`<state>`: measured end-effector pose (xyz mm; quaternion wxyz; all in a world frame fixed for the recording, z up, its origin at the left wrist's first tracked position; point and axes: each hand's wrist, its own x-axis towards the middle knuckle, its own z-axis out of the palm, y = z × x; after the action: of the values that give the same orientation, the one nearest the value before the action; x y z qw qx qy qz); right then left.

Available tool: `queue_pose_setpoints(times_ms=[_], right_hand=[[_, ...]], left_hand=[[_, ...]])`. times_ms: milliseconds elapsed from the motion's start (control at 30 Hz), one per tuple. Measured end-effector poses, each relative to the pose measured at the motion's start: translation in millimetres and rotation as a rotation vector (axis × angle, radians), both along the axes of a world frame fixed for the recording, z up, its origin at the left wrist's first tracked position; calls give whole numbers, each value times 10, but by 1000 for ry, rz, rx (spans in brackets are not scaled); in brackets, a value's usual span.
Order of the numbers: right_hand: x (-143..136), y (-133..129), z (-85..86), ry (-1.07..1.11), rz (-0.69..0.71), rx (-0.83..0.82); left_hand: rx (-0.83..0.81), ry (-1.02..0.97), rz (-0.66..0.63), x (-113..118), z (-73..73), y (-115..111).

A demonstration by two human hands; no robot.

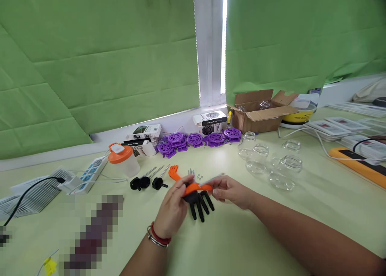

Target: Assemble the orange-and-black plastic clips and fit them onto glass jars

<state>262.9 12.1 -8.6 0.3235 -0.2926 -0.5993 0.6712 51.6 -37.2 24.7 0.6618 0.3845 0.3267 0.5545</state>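
My left hand [175, 207] is closed around an orange curved plastic part [193, 187], a black piece showing beneath it. My right hand [230, 191] pinches near the part's right end, where a thin pale strip [212, 179] lies along its fingers; whether it grips the strip, the part or both is unclear. Below the hands, several black pronged pieces [201, 207] rest on the table. Another orange part [174, 172] lies just behind my left hand. Small metal nuts [199, 176] and metal rods [191, 172] sit beyond the fingers.
Black knobs with metal rods [144, 182] and an orange-lidded cup [123, 159] stand left. Purple plastic parts [194, 140] line the back beside white boxes [210, 121]. Clear jars [285, 173] stand right, before a cardboard box [259, 117]. A power strip [92, 173] lies far left.
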Motion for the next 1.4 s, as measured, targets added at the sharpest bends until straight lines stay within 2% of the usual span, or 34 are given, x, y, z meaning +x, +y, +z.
queue_pose_setpoints(times_ms=[67, 133, 200, 333, 400, 500, 633, 867, 1167, 1300, 1367, 1400], right_hand=[[-26, 121, 44, -179, -129, 215], [-77, 266, 64, -384, -178, 519], [-165, 411, 60, -596, -109, 835], [-406, 604, 24, -936, 163, 1390], [-509, 632, 23, -1003, 244, 1585], [-590, 627, 53, -1047, 302, 1753], [-606, 628, 97, -1068, 362, 1829], [-637, 641, 75, -1057, 423, 1909], [-607, 613, 111, -1019, 390, 1960], [-511, 570, 175, -947, 256, 1924], [-429, 480, 277, -839, 87, 1806], [-388, 412, 348, -756, -27, 1696]], left_hand=[[-36, -48, 160, -98, 20, 94], [-54, -82, 277, -194, 25, 188], [-66, -110, 370, -261, 10, 260], [-52, -143, 398, -303, -49, 319], [-27, -149, 405, -308, -74, 330], [-9, -140, 439, -330, -96, 349], [-19, -134, 460, -361, -113, 371], [-22, -136, 452, -339, -131, 351], [-25, -147, 429, -300, -145, 340], [-20, -165, 432, -292, -138, 330], [-5, -160, 416, -282, -123, 309], [4, -148, 398, -271, -114, 292]])
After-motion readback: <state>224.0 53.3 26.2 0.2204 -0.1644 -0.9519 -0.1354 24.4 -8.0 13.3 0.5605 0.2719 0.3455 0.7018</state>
